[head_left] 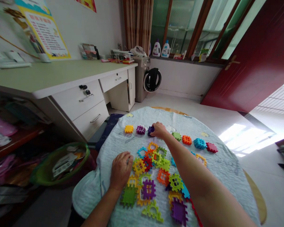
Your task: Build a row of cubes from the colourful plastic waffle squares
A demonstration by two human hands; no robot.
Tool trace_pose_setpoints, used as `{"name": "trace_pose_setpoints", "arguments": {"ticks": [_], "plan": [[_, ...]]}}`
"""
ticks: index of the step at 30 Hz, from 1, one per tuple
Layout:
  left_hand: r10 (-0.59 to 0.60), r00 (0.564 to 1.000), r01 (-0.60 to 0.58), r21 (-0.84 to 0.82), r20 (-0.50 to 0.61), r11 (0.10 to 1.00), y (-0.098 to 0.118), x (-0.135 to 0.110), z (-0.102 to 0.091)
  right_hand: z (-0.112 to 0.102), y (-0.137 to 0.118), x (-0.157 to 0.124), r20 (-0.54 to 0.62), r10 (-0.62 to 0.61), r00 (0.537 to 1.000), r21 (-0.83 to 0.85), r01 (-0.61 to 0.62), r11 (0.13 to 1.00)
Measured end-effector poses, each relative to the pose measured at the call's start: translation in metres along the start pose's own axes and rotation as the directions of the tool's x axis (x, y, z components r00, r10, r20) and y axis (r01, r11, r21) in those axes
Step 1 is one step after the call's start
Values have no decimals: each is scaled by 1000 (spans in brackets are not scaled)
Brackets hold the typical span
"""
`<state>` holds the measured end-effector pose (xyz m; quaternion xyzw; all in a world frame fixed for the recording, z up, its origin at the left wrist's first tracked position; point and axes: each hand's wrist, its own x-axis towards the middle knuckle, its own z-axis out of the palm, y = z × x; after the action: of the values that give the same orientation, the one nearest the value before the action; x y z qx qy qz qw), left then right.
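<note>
Here, my right hand [158, 130] clamps the dark-blue notched block [150, 130] beside the purple notched block [140, 130] on the worktop [223, 176]; a sideways slip could jostle both. Whether my left hand [121, 171] holds anything, I cannot tell.

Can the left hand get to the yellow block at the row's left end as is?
Likely yes: only cloth shows between the left hand and the yellow block, and nothing covers the block.

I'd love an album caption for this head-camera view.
Right hand on a dark block in the far row, left hand beside jumbled colourful pieces.
</note>
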<state>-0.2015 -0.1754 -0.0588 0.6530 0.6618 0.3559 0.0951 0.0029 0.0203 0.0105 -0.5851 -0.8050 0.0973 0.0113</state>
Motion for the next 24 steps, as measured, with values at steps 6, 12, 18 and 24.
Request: {"name": "trace_pose_setpoints", "arguments": {"ticks": [6, 12, 18, 24], "plan": [[-18, 1000, 18, -30, 5, 999, 2, 1, -2, 3, -1, 0, 26, 14, 1000, -12, -14, 1000], [-18, 1000, 18, -38, 10, 999, 2, 1, -2, -12, 1, -33, -100, 17, 995, 134, -4, 991], [-6, 999, 7, -17, 36, 1000, 2, 3, -3, -12, 28, -136, -171, -84, 982, 321, 136, 937], [22, 1000, -21, -81, 19, 996, 4, 6, -6, 14, 47, -245, -173, 76, 982, 416, 3, 909]]}}
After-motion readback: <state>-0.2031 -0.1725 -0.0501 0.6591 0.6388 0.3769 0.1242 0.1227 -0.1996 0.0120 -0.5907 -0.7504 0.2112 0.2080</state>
